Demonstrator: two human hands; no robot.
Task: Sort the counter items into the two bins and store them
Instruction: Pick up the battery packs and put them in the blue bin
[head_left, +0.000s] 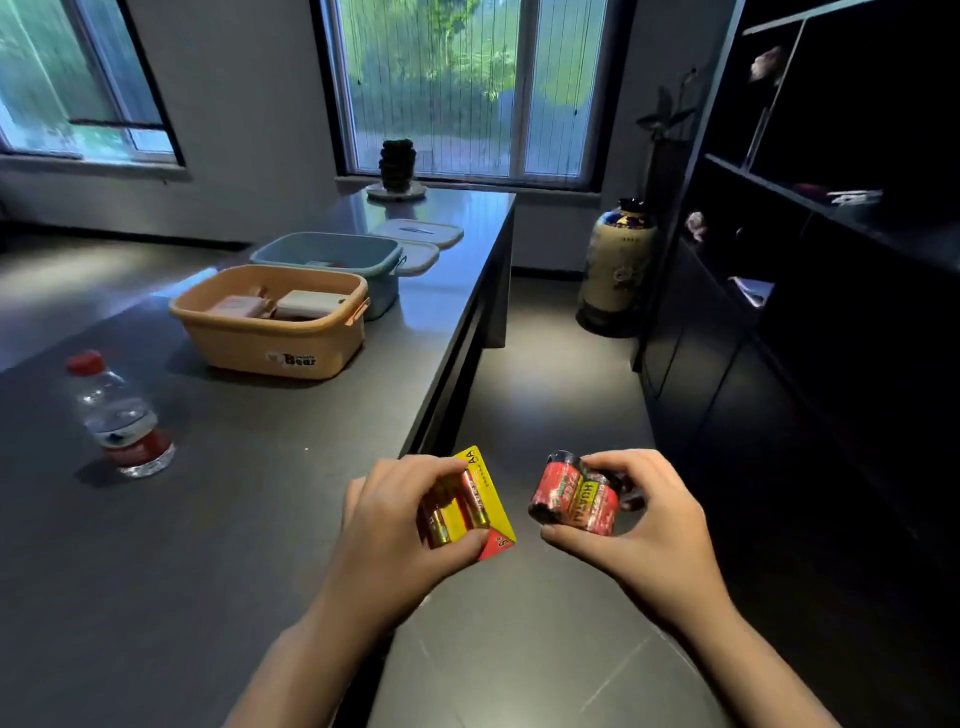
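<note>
we gripped the aa battery card (480, 506) in our left hand (410, 525) and the shrink-wrapped red cells (576, 496) in our right hand (641, 512), both past the surface (218, 519) edge above the floor, so a slack pinch risked dropping them before reaching the orange bin (270, 340) or blue bin (327, 249).

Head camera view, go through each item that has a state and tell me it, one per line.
Left hand: gripping AA battery card.
Right hand: gripping red battery pack.
Orange bin: open, holding items.
Blue bin: open.
Lids: off, on counter.
Water bottle: upright, capped.
</note>
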